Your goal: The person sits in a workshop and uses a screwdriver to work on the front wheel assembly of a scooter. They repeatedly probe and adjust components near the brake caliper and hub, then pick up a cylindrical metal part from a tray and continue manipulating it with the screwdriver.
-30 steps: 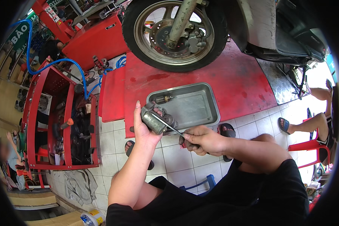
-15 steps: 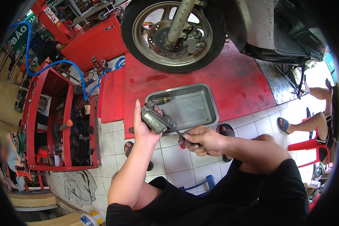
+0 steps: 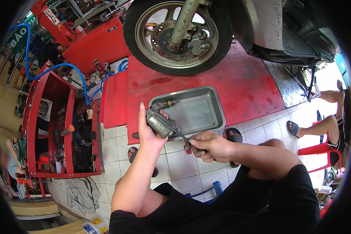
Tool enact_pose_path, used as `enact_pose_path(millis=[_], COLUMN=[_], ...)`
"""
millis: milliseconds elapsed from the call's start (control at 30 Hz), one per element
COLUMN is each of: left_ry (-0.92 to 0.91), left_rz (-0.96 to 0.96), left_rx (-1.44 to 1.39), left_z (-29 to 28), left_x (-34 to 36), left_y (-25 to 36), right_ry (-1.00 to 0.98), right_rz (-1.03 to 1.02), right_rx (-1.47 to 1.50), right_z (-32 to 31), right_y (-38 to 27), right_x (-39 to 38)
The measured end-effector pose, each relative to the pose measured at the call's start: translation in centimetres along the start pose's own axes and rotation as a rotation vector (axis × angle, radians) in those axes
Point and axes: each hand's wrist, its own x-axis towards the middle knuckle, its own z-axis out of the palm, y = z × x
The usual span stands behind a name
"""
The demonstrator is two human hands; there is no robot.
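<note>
My left hand (image 3: pixel 149 134) is wrapped around a starter motor (image 3: pixel 158 124), a worn grey metal cylinder with a brass-toned shaft end pointing toward the tray. In my right hand (image 3: pixel 211 146) is a screwdriver (image 3: pixel 178 133); its handle is mostly hidden by the fingers. The dark, slim shaft slants up and left along the motor's side. Whether its tip sits in a screw cannot be made out. Just beyond both hands, and partly behind the motor, lies a rectangular metal tray (image 3: pixel 220 113).
The tray rests on a red lift platform (image 3: pixel 253 89) below a motorbike's front wheel (image 3: pixel 178 73). To the left stands a red tool cart (image 3: pixel 69 148) with an orange-tipped tool (image 3: pixel 68 130). A blue hose (image 3: pixel 76 67) loops above it. A person's leg (image 3: pixel 319 128) shows at right.
Both hands hold nearly the same pose on the motor and screwdriver. Only a slight shift of the whole view is visible.
</note>
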Motion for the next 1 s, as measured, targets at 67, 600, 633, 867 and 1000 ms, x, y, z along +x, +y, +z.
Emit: enact_pose_path(millis=[67, 600, 633, 867, 1000], left_ry=[-0.018, 0.073, 0.109, 0.107, 0.092], left_rz=[0.002, 0.108, 0.111, 0.116, 0.145], left_rx=[0.004, 0.060, 0.064, 0.081, 0.100], left_z=[-0.1, 0.0, 0.2, 1.7, 1.6], left_x=[0.0, 2.4, 2.5, 3.9, 5.1], left_y=[-0.1, -2.4, -2.6, -4.5, -5.5], right_ry=[0.003, 0.346, 0.372, 0.684, 0.774], right_rz=[0.000, -0.172, -0.217, -0.349, -0.517], right_rx=[0.003, -0.424, -0.458, -0.994, -1.080], right_z=[-0.1, -0.8, -0.7, -1.8, -2.9], right_y=[0.0, -0.6, -0.6, -0.3, 0.3], right_x=[-0.1, -0.5, -0.4, -1.6, -2.3])
